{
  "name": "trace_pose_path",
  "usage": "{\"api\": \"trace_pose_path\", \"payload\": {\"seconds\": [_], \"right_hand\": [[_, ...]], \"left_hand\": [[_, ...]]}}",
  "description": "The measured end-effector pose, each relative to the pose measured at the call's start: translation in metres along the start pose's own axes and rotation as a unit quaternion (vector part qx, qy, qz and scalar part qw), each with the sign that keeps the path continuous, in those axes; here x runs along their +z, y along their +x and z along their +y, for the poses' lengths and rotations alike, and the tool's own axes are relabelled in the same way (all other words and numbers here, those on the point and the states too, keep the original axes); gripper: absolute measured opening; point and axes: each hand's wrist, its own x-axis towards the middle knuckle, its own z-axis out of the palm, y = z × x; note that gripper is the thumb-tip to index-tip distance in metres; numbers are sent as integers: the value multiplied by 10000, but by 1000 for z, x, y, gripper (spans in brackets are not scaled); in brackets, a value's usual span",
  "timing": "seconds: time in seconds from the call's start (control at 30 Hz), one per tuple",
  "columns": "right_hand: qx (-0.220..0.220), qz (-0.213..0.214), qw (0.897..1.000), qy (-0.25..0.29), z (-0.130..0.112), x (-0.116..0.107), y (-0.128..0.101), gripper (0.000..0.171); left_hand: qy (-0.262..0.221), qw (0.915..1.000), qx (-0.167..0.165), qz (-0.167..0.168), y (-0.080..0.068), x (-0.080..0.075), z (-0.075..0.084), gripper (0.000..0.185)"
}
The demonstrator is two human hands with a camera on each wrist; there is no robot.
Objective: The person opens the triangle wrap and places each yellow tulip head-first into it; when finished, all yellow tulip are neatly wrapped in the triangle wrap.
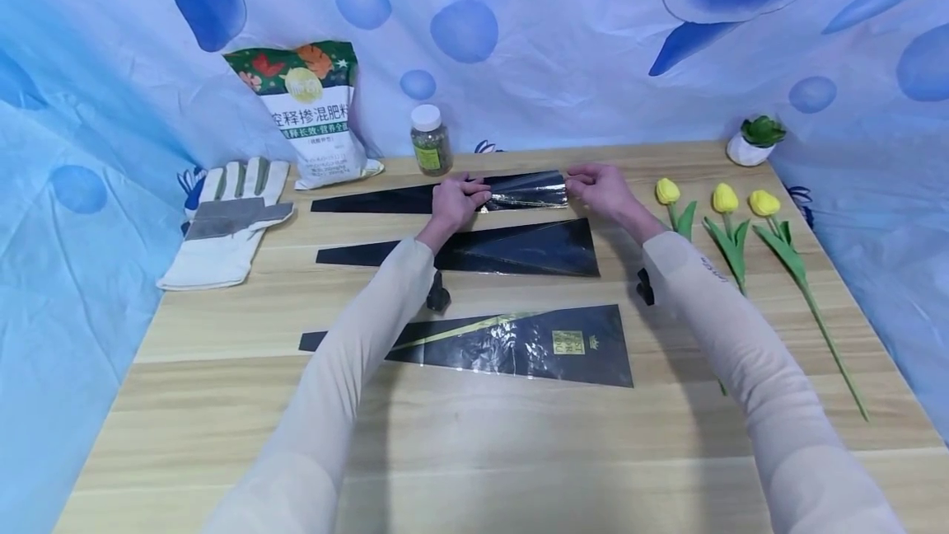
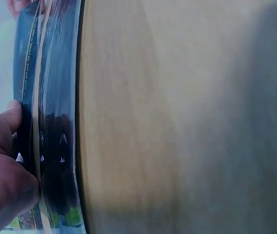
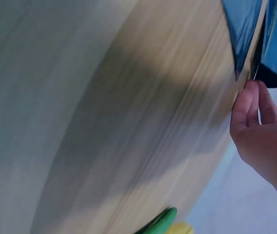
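Three tapering black plastic flower sleeves lie crosswise on the table in the head view. My left hand [image 1: 455,203] grips the back sleeve [image 1: 526,188] around its middle, the thumb [image 2: 12,117] along its far edge. At the wide right end, my right hand [image 1: 604,189] pinches the sleeve's edge, its fingertips [image 3: 253,90] low by the wood. The film bulges and shines between the hands, and its layers stand slightly apart in the right wrist view. Closer in are the middle sleeve [image 1: 519,247] and the front sleeve [image 1: 511,344], which carries a gold stripe and print.
A fertilizer bag [image 1: 315,118] and a white-capped jar [image 1: 431,141] stand at the back. Work gloves [image 1: 226,225] lie left. Several yellow artificial tulips [image 1: 730,241] lie right, below a small potted succulent [image 1: 752,142]. A patterned blue sheet [image 1: 534,56] hangs behind.
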Motion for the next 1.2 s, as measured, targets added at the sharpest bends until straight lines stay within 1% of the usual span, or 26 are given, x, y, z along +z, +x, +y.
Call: {"api": "trace_pose_path", "payload": {"seconds": [0.13,0.27,0.4,0.53,0.63,0.73,0.83,0.97,1.03,1.2], "right_hand": [[123,109,9988,463,-4,6,1,52],[133,440,9952,865,-4,12,3,52],[168,716,9938,830,-2,18,5,50],[182,869,9933,740,-2,21,7,45],[218,899,9932,700,-4,22,8,43],[258,850,9935,711,-5,21,9,43],[299,743,9944,694,-5,19,10,44],[384,509,9957,678,-7,16,10,46],[442,382,9950,815,-8,14,11,47],[652,161,9915,1111,-6,12,12,44]], "left_hand": [[-106,9999,37,106,-2,0,0,20],[-99,9998,113,134,-4,4,-1,19],[-194,9994,130,242,-6,7,-3,17],[-323,9979,226,516,-7,8,-3,14],[-444,9959,271,735,-6,6,-3,12],[-655,9929,205,969,-5,5,-2,12],[-924,9894,39,1122,-5,4,-1,13],[-1255,9857,-185,1113,-5,2,0,15],[-1386,9840,-263,1090,-5,2,0,16],[-1501,9821,-361,1082,-6,3,-4,17]]}}
